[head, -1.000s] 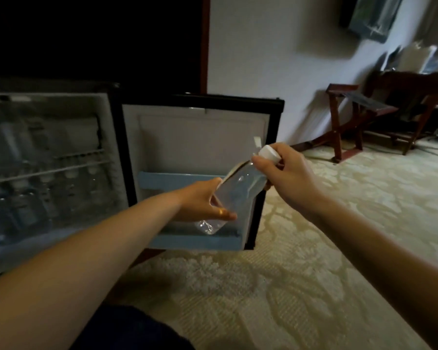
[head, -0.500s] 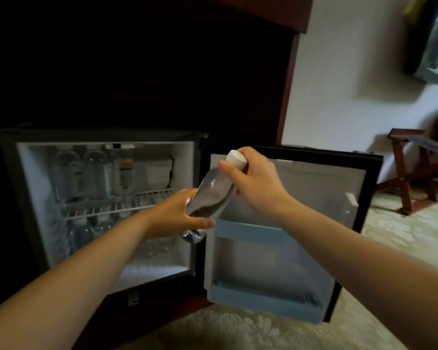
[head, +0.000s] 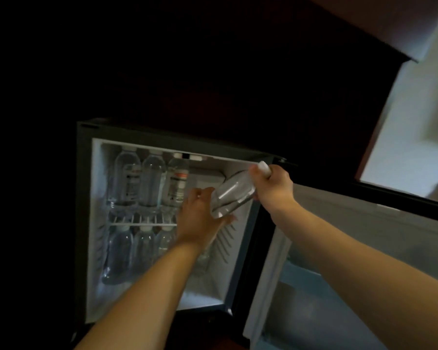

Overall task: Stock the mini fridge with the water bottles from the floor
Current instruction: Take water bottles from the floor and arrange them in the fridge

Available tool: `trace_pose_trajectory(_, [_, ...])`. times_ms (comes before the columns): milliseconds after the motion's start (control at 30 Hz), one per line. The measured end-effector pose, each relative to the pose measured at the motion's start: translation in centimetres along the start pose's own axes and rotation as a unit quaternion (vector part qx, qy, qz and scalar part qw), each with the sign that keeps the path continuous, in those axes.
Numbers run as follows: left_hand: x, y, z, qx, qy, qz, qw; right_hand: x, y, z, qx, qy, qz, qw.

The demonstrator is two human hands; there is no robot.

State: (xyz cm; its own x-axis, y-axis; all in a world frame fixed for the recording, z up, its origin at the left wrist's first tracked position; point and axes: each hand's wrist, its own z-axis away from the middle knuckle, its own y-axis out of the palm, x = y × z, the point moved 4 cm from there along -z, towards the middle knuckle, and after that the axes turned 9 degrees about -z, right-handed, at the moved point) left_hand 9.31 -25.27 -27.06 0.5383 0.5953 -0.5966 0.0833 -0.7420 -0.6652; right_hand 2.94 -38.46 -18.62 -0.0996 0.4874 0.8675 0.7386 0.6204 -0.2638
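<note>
A clear water bottle point(head: 232, 195) with a white cap is tilted, cap up and to the right, inside the open mini fridge point(head: 96, 223) at the right of its upper level. My right hand point(head: 273, 186) grips its neck just below the cap. My left hand point(head: 200, 218) cups the bottle's base from below. Three bottles point(head: 149, 183) stand on the wire shelf point(head: 142, 223) at the upper left. More bottles point(head: 119, 253) stand on the fridge floor beneath it, partly hidden by my left arm.
The fridge door point(head: 364, 248) hangs open to the right, with a pale blue door shelf point(head: 304, 276) low on its inside. Dark wooden cabinetry point(head: 213, 72) surrounds the fridge. A pale wall point(head: 415, 122) shows at the far right.
Both hands carried the bottle from in front of the door leftward into the fridge's upper right space. The view swung left and down, off the carpet and chairs.
</note>
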Motion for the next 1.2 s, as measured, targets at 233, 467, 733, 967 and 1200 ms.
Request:
trace_pose_trajectory(233, [3.3,0.7,-1.3,-0.042,-0.036,0.004,0.998,-1.2,3.8,-1.3,0.044,-0.056,-0.019,0.997])
trace_pose_trajectory(467, [4.3,1.5,-2.4,-0.063,-0.028,0.011,0.998,-3.2,4.5,-2.2,0.126,-0.019,-0.105,0.986])
trace_pose_trajectory(733, [4.4,4.0,-3.7,-0.073,-0.06,0.117,0.989,-4.6,6.6,-3.0,0.263,0.088,-0.167,0.946])
trace_pose_trajectory(967, [4.9,5.0,-3.7,-0.057,-0.096,0.183,0.977,-6.0,8.0,-4.0,0.221,0.049,-0.123,0.966])
trace_pose_trajectory(1200, [5.2,6.2,-4.4,-0.098,-0.118,0.206,0.966,-6.2,9.5,-5.3,0.168,0.032,-0.105,0.98])
